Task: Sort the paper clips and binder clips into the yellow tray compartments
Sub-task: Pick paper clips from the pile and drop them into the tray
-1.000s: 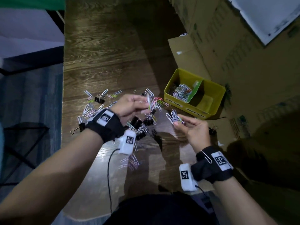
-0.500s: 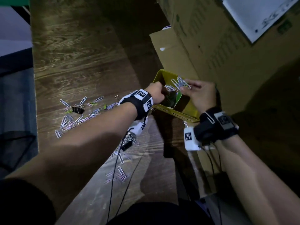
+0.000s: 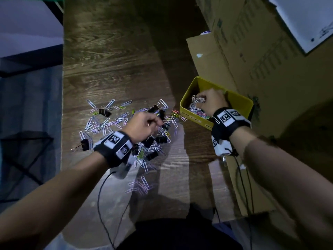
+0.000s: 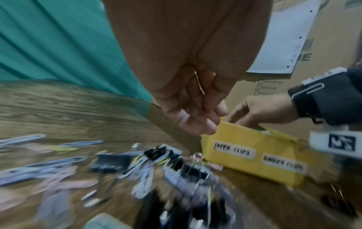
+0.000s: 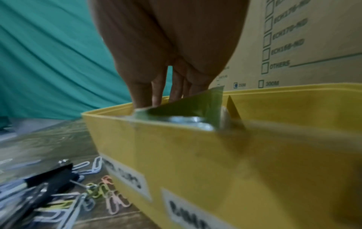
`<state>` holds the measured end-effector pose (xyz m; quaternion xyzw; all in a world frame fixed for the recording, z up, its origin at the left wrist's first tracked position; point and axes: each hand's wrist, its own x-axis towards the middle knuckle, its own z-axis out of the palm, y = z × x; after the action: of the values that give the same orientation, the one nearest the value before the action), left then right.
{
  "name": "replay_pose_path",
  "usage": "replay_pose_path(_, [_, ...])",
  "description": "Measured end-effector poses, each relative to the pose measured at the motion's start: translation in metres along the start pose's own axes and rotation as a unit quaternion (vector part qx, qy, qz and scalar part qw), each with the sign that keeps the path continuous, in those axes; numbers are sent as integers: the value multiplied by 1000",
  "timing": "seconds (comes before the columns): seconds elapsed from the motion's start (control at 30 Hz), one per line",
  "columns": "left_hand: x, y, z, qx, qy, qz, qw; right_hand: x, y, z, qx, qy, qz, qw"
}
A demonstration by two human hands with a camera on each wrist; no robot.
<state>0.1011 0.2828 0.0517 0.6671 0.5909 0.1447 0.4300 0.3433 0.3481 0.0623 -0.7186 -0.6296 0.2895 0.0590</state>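
Note:
The yellow tray (image 3: pixel 239 100) stands at the table's right, labelled for paper clips on the left and binder clips on the right. My right hand (image 3: pixel 210 101) reaches into the left compartment and pinches a bunch of paper clips (image 3: pixel 195 100) just above the heap inside. In the right wrist view its fingers (image 5: pixel 156 93) point down behind the green divider (image 5: pixel 186 105). My left hand (image 3: pixel 144 125) hovers over the mixed pile (image 3: pixel 111 121) on the table. A thin pink paper clip (image 4: pixel 199 83) sits between its loosely curled fingers.
Black binder clips (image 3: pixel 104 112) lie among the coloured paper clips, one (image 3: pixel 84 142) at the pile's left. Cardboard boxes (image 3: pixel 252 51) wall off the right side behind the tray. The table's left edge (image 3: pixel 63 105) is near the pile. Cables (image 3: pixel 100 195) trail from both wristbands.
Half a second ago both hands were over the tray. My left hand has swung back left to the pile. My right hand has dipped lower into the paper clip compartment.

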Motion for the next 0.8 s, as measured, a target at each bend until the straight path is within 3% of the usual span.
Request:
replay_pose_path(0.1, [-48,-37,-2,79,-67,2,995,-26,-10,3,36,57,-96,993])
replay_pose_path(0.17, [-76,-60,5,150,-105,32,983,-48,-19,14,64,58,-172,981])
replay_pose_path(0.27, [-102,-90,21,214,-115,58,968,-90,-30,48,25,-61,-262,963])
replay_pose_path(0.37, [-105,-108,34,251,-73,83,962,-121,-40,97,-54,-220,-324,919])
replay_pose_path(0.43, [-100,-115,40,267,-35,71,960,-128,-40,127,-97,-263,-319,905])
replay_pose_path(0.6, [-102,-106,46,312,-82,1,947,-135,-36,164,-155,-204,-294,921])
replay_pose_path(0.7, [-113,-107,59,364,-105,21,925,-135,-31,164,-161,-193,-261,932])
replay_pose_path(0.8, [-131,-120,69,361,-107,71,924,-142,-25,165,-155,-171,-262,937])
